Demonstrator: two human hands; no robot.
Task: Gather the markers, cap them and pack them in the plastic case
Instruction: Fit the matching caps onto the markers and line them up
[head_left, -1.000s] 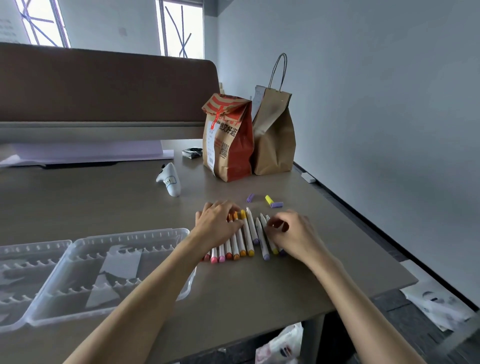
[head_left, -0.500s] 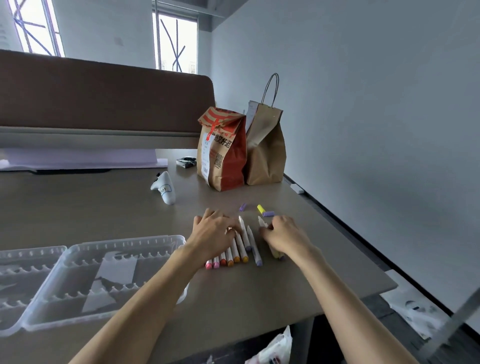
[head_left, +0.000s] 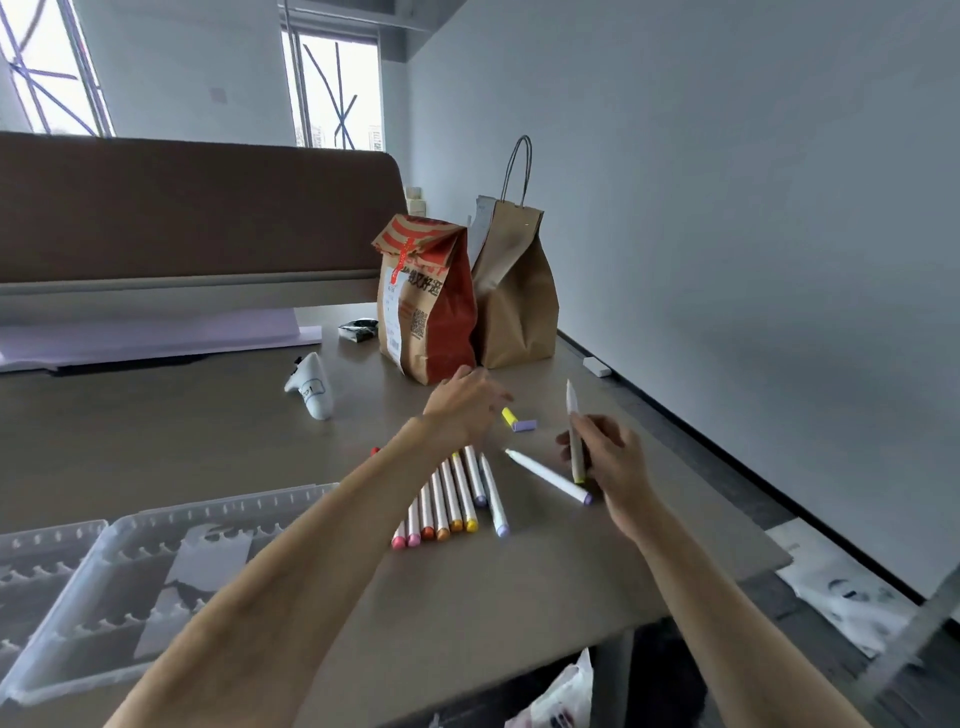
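I read this as the capping step. My right hand, right of centre in the frame, pinches a white-barrelled marker with a yellowish end between thumb and curled fingers. The marker stands nearly upright, its pale tip pointing up.

My left hand is at mid-frame with its fingers stretched out and holding nothing that I can make out, though it is blurred. It reaches toward the small yellow cap and the small purple cap, which lie loose on the brown tabletop just past its fingertips.

The next move, as I judge it, calls for picking the cap whose colour matches the held marker and pressing it squarely onto the tip.

Below the left wrist lies a row of white markers with coloured ends, side by side. A single white marker with a purple end lies slanted just beside the row.

The clear plastic case with notched slots lies open at lower left, with no markers in it yet.
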